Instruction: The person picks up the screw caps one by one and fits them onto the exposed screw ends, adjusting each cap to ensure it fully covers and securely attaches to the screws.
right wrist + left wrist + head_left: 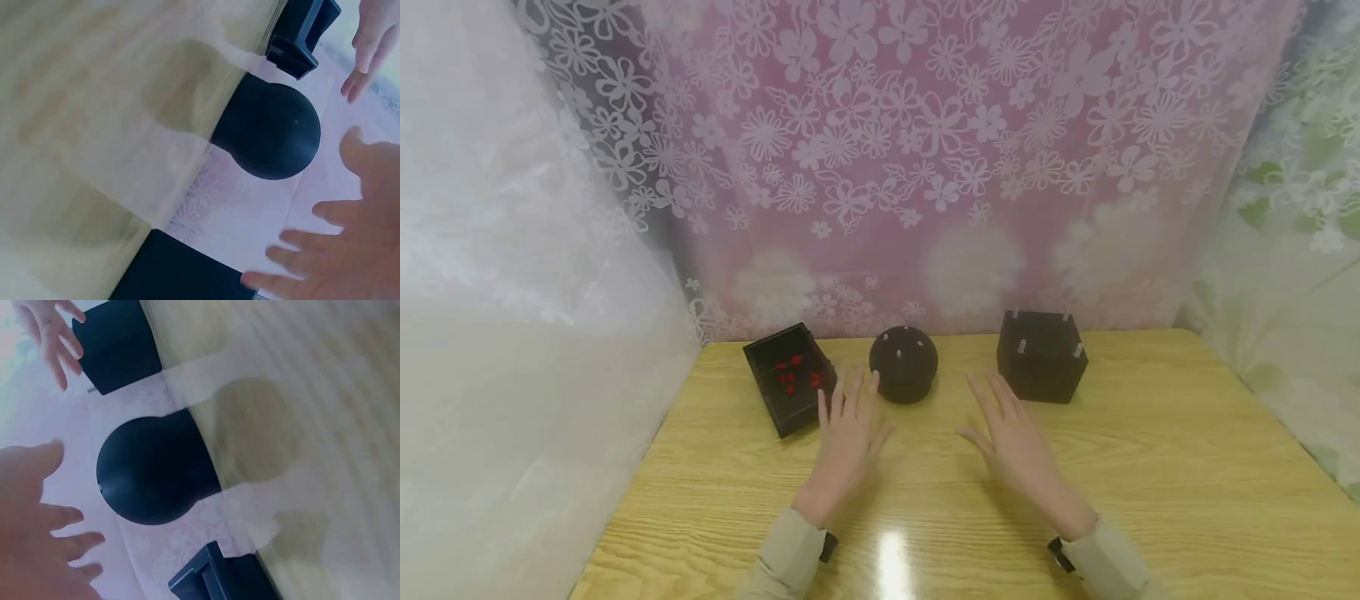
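Note:
My left hand (pixel 844 446) is held over the wooden table with its fingers spread and nothing in them. In the head view its fingertips overlap the right edge of a black tray (pixel 765 390) with several small red pieces (pixel 786 379) inside. Between the hands, farther back, stands a round black object (pixel 904 367) with several small pegs on top. My right hand (pixel 1017 442), also spread and holding nothing, is nearest to a black block (pixel 1043 367) with upright pegs near its top corners. Both wrist views show the round object (pixel 153 469) beyond the fingers.
The light wooden table (pixel 925 483) reaches to a pink flowered curtain (pixel 925 167) at the back. A whitish sheet (pixel 512 292) hangs on the left, and a leaf-patterned one (pixel 1292 275) on the right. Dark bands sit at both wrists.

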The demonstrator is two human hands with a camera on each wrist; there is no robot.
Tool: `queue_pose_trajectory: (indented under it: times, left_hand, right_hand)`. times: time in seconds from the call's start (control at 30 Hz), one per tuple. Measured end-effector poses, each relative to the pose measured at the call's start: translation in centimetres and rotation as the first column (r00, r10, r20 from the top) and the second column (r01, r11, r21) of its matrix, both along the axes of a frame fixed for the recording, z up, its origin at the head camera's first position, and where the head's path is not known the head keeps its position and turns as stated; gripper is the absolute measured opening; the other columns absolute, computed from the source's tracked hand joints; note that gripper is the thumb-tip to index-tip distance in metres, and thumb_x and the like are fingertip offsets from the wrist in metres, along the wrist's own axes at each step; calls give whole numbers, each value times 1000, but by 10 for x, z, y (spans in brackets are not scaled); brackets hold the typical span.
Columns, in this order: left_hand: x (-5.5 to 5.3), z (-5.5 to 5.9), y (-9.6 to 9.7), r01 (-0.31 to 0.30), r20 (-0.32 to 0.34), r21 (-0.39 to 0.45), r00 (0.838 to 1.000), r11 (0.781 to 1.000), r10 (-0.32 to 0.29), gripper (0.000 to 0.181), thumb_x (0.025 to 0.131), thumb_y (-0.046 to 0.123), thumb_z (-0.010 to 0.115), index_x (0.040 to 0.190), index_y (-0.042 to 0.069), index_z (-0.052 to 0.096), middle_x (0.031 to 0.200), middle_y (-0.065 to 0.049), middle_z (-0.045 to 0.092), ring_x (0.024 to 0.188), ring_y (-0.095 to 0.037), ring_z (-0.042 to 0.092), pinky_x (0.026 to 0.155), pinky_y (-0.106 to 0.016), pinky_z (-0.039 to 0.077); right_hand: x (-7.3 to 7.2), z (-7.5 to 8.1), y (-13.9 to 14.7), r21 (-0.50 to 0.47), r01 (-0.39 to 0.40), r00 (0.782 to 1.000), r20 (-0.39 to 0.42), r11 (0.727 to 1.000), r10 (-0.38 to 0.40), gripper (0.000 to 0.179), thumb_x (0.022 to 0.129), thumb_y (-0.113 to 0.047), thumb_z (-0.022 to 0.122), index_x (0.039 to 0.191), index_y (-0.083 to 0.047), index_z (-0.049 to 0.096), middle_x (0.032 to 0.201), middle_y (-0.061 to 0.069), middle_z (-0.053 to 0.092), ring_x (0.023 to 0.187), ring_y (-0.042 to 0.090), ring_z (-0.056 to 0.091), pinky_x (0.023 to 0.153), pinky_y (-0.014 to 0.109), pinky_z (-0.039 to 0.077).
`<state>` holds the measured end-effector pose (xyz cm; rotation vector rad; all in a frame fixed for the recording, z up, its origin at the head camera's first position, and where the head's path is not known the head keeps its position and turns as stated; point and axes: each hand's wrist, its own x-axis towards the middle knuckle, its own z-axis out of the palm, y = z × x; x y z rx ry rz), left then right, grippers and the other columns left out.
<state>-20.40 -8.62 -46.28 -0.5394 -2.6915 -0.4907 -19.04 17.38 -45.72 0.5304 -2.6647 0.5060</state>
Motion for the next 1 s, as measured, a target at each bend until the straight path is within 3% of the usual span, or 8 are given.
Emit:
queue_pose_trajectory:
  times: [0.1,0.27,0.4,0.57,0.7,0.83,1.0]
  left_hand:
    - [-9,6,-4,23,-17,69,1000,997,-22,67,104,36,55,158,4,31,161,-18,33,151,-41,24,116,-71,21]
    - [-28,21,-5,39,-104,156,994,987,-23,57,105,31,57,151,0,42,150,-20,49,140,-39,44,116,-62,33]
    - [-45,30,-3,13,-131,164,991,986,9,57,106,35,53,150,1,43,148,-20,50,143,-37,41,118,-58,30]
    - [-70,34,2,-12,-56,152,998,988,21,64,106,43,51,154,3,39,155,-18,44,150,-36,28,121,-59,23]
    - [-85,32,5,-22,42,84,999,996,19,72,104,49,51,158,5,32,162,-16,34,153,-37,20,122,-61,16]
    - [-94,26,5,-13,104,-2,995,1000,13,79,102,54,49,161,9,24,163,-15,31,155,-38,12,122,-64,11]
    - [-99,20,4,1,144,-40,990,999,5,81,102,56,48,163,12,18,162,-15,34,155,-38,9,121,-65,8]
  right_hand:
    - [-11,6,0,-55,-31,999,-30,998,29,69,97,-28,69,154,-2,39,150,29,44,130,49,50,104,63,45]
    - [-36,21,-1,-95,-32,996,-90,995,23,53,98,-23,70,144,-2,54,130,23,63,108,42,66,85,54,57]
    - [-61,28,-4,-111,-38,997,-77,993,30,49,100,-23,67,144,-6,55,127,22,66,105,40,68,84,54,57]
    - [-91,30,-14,-130,-62,997,41,990,68,53,103,-28,62,150,-9,48,144,21,56,124,41,59,99,59,50]
    - [-108,28,-23,-129,-90,987,120,987,106,60,102,-34,63,153,-9,43,152,20,47,132,42,52,103,61,47]
    - [-122,24,-31,-74,-154,981,112,985,161,68,99,-37,66,155,-8,40,153,21,46,133,41,52,106,58,46]
    - [-130,20,-37,27,-198,978,75,980,195,75,97,-40,67,154,1,39,150,27,47,135,43,49,110,56,42]
